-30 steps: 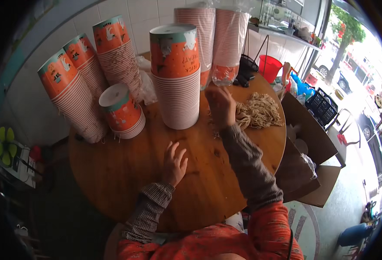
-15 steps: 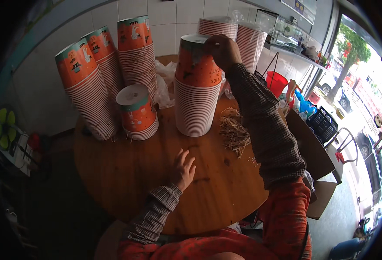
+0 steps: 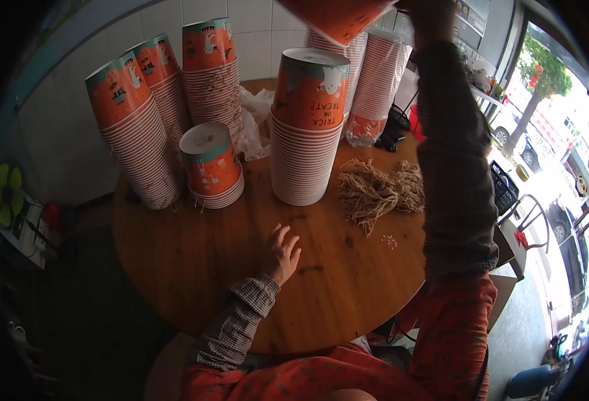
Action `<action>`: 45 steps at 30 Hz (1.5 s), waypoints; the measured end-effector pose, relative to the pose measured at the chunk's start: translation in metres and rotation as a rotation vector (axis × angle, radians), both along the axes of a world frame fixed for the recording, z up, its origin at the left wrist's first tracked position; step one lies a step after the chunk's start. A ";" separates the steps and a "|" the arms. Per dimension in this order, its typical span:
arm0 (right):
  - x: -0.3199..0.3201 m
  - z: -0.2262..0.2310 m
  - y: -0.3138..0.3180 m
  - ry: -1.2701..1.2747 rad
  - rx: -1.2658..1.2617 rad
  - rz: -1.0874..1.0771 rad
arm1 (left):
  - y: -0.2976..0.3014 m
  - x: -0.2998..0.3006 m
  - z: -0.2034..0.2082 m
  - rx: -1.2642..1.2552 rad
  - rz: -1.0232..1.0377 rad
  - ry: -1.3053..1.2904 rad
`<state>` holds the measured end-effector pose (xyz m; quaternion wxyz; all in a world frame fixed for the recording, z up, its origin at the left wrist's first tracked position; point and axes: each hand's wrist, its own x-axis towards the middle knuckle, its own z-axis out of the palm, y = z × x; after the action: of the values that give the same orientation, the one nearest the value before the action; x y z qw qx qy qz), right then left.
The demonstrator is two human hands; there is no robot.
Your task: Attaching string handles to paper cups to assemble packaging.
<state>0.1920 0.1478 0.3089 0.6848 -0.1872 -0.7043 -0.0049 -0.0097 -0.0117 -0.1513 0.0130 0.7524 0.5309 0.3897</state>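
Note:
My right hand (image 3: 431,19), blurred at the top edge, is raised high and grips an orange paper bucket (image 3: 340,19). That bucket is lifted off and tilted, partly cut off by the edge of view. Below it stands a tall stack of upside-down orange paper buckets (image 3: 302,157) with green bands and white rims. My left hand (image 3: 284,255) holds nothing, its fingers apart over the wooden table, in front of the stack. Left of the stack is a short pile of the same buckets (image 3: 209,174). To the right lies a bundle of tan strings (image 3: 382,192).
Taller bucket stacks (image 3: 137,144) line the table's (image 3: 194,287) back left. Plastic-wrapped stacks (image 3: 381,80) stand at the back right, near a black object (image 3: 393,128). A crumpled clear bag (image 3: 254,127) lies between the stacks. A green-bladed fan (image 3: 6,194) is far left.
My right hand has pulled the top bucket off the middle stack and carried it up. Another bucket now tops that stack. The strings show more fully; my left hand has hardly moved.

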 end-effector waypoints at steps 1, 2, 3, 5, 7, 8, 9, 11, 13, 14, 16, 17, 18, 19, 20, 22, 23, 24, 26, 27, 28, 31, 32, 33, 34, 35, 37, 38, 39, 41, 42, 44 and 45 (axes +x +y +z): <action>0.030 -0.001 -0.010 0.052 0.034 0.134 | 0.003 0.008 0.002 0.005 -0.028 -0.002; 0.047 -0.011 -0.035 -0.033 -0.038 0.076 | 0.005 0.010 0.004 -0.012 -0.030 -0.016; 0.065 -0.025 -0.039 0.059 -0.191 0.333 | 0.006 0.012 0.006 -0.024 -0.036 -0.029; 0.082 -0.081 -0.050 -0.274 -0.132 -0.042 | 0.011 0.006 -0.005 0.021 -0.089 -0.359; 0.076 -0.163 -0.065 0.164 -0.844 0.479 | 0.011 0.004 0.014 -0.047 -0.115 -0.584; 0.069 -0.208 -0.074 -0.015 -0.715 0.431 | 0.010 -0.007 0.010 -0.045 -0.140 -0.719; 0.068 -0.250 -0.076 0.195 -1.155 0.600 | 0.011 -0.009 0.007 -0.042 -0.173 -0.858; 0.068 -0.329 -0.086 0.485 -1.420 0.998 | -0.003 0.010 0.040 0.093 -0.243 -0.871; 0.065 -0.395 -0.075 0.501 -1.450 1.689 | 0.006 -0.011 0.014 0.339 -0.178 -0.546; 0.045 -0.417 -0.077 0.627 -1.524 1.453 | 0.002 -0.027 -0.016 0.342 -0.204 -0.624; 0.043 -0.461 -0.065 0.793 -1.560 1.140 | -0.010 -0.004 0.047 0.607 -0.068 -0.064; 0.037 -0.481 -0.050 0.825 -1.654 1.185 | -0.014 -0.002 0.050 0.666 -0.107 -0.031; 0.033 -0.494 -0.041 0.857 -1.755 1.232 | -0.017 -0.005 0.057 0.719 -0.135 0.043; 0.028 -0.491 -0.043 0.863 -1.762 1.234 | -0.020 -0.011 0.064 0.768 -0.159 0.118; 0.024 -0.478 -0.049 0.622 -1.670 0.969 | -0.033 -0.017 0.067 0.599 -0.151 0.155; 0.039 -0.478 -0.043 0.131 -1.283 0.567 | -0.029 -0.015 0.067 0.564 -0.197 0.170; 0.039 -0.465 -0.047 -0.061 -1.174 0.266 | -0.027 -0.016 0.068 0.519 -0.227 0.190; 0.040 -0.451 -0.050 -0.246 -1.044 -0.032 | -0.026 -0.011 0.070 0.562 -0.162 0.208; 0.065 -0.435 -0.041 -0.174 -0.827 -0.194 | -0.028 -0.009 0.076 0.565 -0.131 0.226; 0.074 -0.426 -0.035 -0.148 -0.778 -0.270 | -0.029 -0.010 0.077 0.568 -0.093 0.245; 0.086 -0.421 -0.031 -0.169 -0.761 -0.388 | -0.028 -0.008 0.078 0.565 -0.071 0.269; 0.101 -0.423 -0.022 -0.245 -0.803 -0.581 | -0.028 -0.004 0.079 0.521 -0.005 0.311; 0.101 -0.427 -0.019 -0.326 -0.809 -0.649 | -0.026 -0.003 0.079 0.517 -0.012 0.308; 0.101 -0.429 -0.016 -0.408 -0.813 -0.715 | -0.025 -0.002 0.079 0.505 0.001 0.307; 0.097 -0.427 -0.015 -0.453 -0.813 -0.730 | -0.026 -0.001 0.079 0.492 0.021 0.307; 0.097 -0.429 -0.012 -0.457 -0.815 -0.729 | -0.026 0.000 0.080 0.487 0.022 0.306; 0.091 -0.429 -0.008 -0.511 -0.832 -0.767 | -0.024 0.001 0.083 0.464 0.035 0.304; 0.090 -0.427 -0.010 -0.466 -0.813 -0.722 | -0.024 -0.001 0.082 0.461 0.044 0.306; 0.090 -0.425 -0.012 -0.470 -0.811 -0.713 | -0.022 -0.002 0.080 0.454 0.066 0.286; 0.080 -0.417 -0.023 -0.276 -0.683 -0.387 | -0.022 -0.004 0.077 0.438 0.110 0.275; 0.072 -0.415 -0.027 -0.189 -0.749 -0.191 | -0.021 -0.001 0.076 0.517 0.119 0.231; 0.051 -0.402 -0.054 -0.144 -0.812 0.031 | -0.024 0.001 0.079 0.620 0.094 0.209; 0.040 -0.392 -0.071 -0.091 -0.866 0.236 | -0.030 0.004 0.085 0.552 0.016 0.177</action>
<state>0.2316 0.0763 -0.0833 0.5075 -0.3743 -0.6876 0.3600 -0.0056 -0.0421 -0.0659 -0.2417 0.7544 0.4099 0.4523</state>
